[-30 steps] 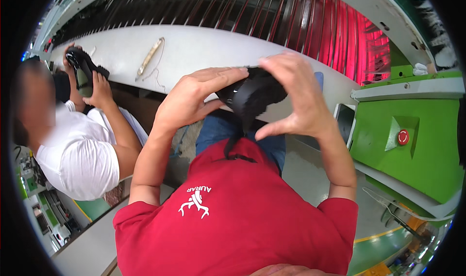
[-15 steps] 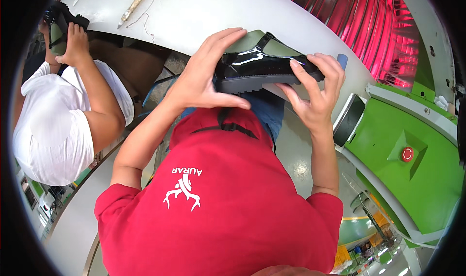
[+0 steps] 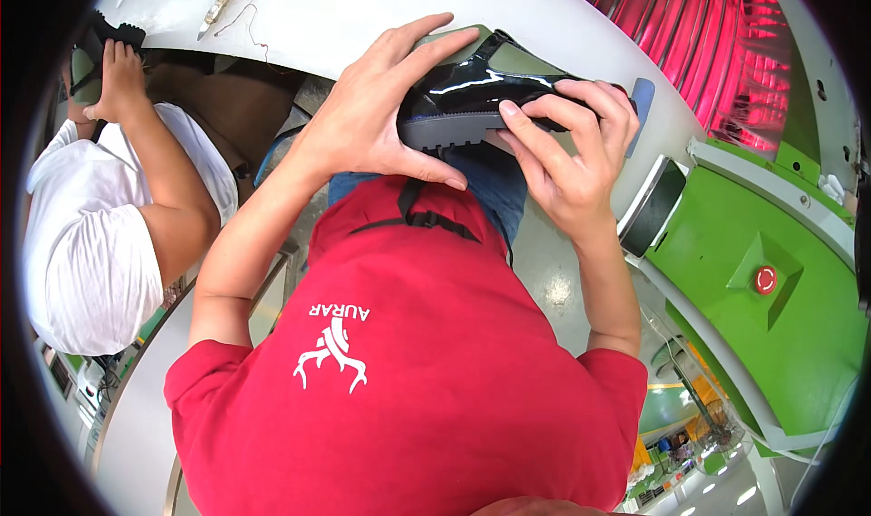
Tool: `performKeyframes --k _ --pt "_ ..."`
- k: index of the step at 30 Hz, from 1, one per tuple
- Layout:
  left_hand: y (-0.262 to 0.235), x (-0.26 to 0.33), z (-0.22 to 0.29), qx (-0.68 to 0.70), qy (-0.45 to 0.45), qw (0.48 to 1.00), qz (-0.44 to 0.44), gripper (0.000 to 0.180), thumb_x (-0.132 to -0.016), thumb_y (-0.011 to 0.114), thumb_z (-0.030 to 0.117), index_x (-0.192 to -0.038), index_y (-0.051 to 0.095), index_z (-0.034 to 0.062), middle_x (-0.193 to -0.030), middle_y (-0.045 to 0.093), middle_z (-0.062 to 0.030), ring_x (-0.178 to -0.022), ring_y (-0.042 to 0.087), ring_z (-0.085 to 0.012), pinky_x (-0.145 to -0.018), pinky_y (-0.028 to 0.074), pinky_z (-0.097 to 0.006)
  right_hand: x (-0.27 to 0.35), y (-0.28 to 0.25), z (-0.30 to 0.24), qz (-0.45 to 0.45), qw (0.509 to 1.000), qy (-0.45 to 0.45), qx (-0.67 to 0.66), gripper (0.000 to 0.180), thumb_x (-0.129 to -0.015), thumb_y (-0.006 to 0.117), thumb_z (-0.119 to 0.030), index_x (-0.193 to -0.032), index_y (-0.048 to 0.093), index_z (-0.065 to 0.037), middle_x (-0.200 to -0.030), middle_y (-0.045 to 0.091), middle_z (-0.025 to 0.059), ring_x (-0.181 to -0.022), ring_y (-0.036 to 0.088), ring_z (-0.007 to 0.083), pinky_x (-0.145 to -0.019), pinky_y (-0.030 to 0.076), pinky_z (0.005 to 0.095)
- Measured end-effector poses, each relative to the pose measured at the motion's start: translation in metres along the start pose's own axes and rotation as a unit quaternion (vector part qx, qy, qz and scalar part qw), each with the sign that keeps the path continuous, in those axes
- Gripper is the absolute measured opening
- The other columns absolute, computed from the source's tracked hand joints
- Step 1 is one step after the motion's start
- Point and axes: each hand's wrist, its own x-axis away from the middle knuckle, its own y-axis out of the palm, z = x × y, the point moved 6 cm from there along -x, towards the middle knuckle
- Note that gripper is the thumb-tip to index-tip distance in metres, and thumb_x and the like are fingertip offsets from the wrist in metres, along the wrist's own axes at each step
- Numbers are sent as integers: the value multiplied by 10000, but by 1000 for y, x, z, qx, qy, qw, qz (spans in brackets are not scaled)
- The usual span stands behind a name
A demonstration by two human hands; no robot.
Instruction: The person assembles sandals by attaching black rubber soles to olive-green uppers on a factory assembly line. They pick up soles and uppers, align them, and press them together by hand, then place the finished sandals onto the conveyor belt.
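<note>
A black patent shoe with an olive-green lining and a thick, ridged grey-black sole lies on its length across both hands at the table's near edge. My left hand is wrapped round its left end, the fingers over the top and the thumb stretched beneath the sole. My right hand grips the other end, fingers curled over the upper, with fingertips pressed at the sole's edge near mid-length. The right end of the shoe is largely hidden behind these fingers.
The white table carries a wrapped pointed tool and a loose thread. At left, a co-worker's hand holds a similar shoe. On the right stand red-lit bars, a green machine with a red button, and a black panel.
My right hand's fingertips have moved left along the sole's edge and closed in. The shoe sits slightly higher in the picture, still held at its left end by my left hand.
</note>
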Motion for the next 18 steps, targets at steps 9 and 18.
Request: performKeyframes --k 9,18 --pt "6 4 -1 5 20 999 50 986 -668 992 385 -1566 665 142 -1570 593 -220 -1394 622 -415 -1129 551 -495 -5 -3 6 -31 999 19 -23 372 -772 933 -215 -1131 843 -174 -1117 724 -12 -1123 669 256 -1053 452 495" --pt "2 3 8 -5 70 994 79 936 -619 994 305 -1499 723 139 -1544 625 -193 -1343 647 -392 -1092 567 -481 -21 -14 20 -134 983 123 11 828 -680 1009 -527 -1335 761 -85 -1203 781 83 -1096 715 307 -1043 486 483"
